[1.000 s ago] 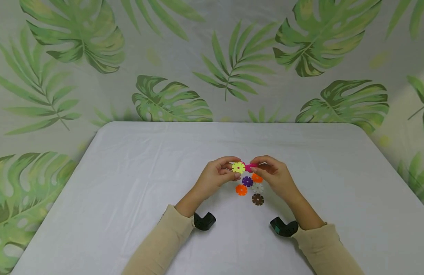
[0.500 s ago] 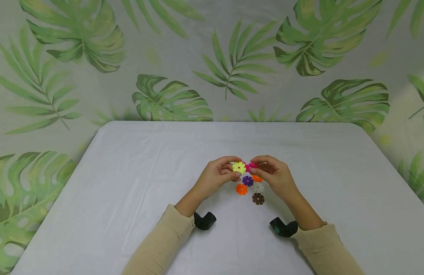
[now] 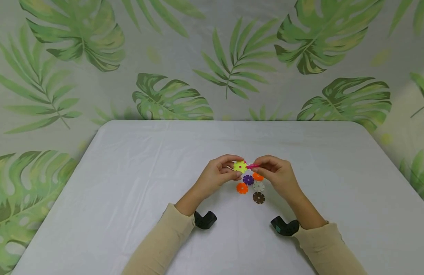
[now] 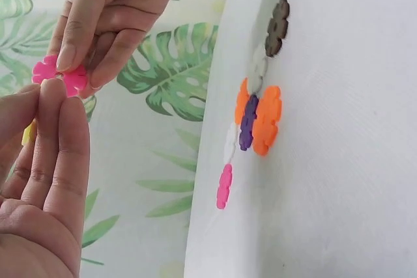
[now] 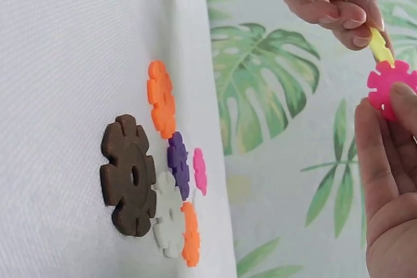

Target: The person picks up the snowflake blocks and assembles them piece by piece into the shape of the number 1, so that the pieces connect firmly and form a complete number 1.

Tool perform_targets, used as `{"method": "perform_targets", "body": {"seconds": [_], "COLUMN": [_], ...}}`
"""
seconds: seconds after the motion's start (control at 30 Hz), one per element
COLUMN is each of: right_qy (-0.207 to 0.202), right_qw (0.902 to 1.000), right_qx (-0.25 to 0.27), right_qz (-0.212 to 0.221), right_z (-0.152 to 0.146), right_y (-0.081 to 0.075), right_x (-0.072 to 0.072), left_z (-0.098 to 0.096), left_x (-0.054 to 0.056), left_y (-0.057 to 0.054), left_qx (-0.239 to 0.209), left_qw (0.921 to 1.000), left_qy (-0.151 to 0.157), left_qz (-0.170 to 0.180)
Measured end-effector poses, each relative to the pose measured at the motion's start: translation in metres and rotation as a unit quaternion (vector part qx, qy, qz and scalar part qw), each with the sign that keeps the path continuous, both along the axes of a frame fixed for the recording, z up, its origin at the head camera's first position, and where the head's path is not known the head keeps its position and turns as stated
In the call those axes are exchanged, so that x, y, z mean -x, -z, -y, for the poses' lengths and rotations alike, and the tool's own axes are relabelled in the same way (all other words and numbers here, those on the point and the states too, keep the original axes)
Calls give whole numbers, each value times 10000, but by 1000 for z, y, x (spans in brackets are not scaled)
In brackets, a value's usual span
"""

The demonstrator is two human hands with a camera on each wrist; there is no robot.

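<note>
Head view: pale backdrop (image 3: 177,53) printed with green leaves, standing behind the whole setup. In front of it, a desk (image 3: 129,172) under a smooth white covering. Two beige sleeves (image 3: 160,240) reach in from the near edge.

Left hand (image 3: 219,170): raised above the desk, thumb and fingers pinching a yellow disc (image 3: 237,167) with a notched rim. Right hand (image 3: 279,173): level with the left and near it, thumb and fingers pinching a pink disc (image 5: 386,86) of the same notched form. Both held discs sit between the hands and meet at their rims, the pink one set crosswise to the yellow. Whether their notches interlock: cannot tell.

At each wrist, a black device (image 3: 205,220).

Loose discs lie flat in a loose cluster on the desk, below the hands in head view: brown disc (image 3: 255,197) nearest the person; grey disc (image 3: 255,187) just beyond it; near orange disc (image 3: 242,191) to the left; purple disc (image 3: 245,180) between; far orange disc (image 3: 258,178) partly hidden by the right thumb. Left wrist view adds a white disc (image 4: 230,142) and a second pink disc (image 4: 224,187) at the cluster's far end.
</note>
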State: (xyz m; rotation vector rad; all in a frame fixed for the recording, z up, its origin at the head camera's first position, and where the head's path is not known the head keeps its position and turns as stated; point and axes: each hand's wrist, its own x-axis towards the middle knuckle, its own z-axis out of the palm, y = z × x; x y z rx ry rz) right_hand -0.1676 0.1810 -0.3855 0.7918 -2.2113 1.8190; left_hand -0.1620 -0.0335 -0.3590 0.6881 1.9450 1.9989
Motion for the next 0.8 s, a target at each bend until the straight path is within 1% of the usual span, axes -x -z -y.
{"method": "perform_targets", "body": {"seconds": [0.23,0.37,0.53,0.8], "right_qy": [-122,-212,-178,-120], "right_qw": [9992,9986,9989,9981], "right_qx": [182,269,176,68], "right_qz": [-333,-403,-399,-599], "right_z": [-1,1,3,4], "right_y": [-2,-3,-6,-8], "right_x": [-1,-2,-4,-6], "left_z": [-1,-2,-1,0], "left_x": [-2,-3,-5,-5], "left_y": [-3,-4,-6,-8], "left_qx": [-166,-274,-189,-120], "left_qw": [9998,9995,9998,9999], "left_qy": [35,2,-29,76], "left_qz": [113,139,98,14]}}
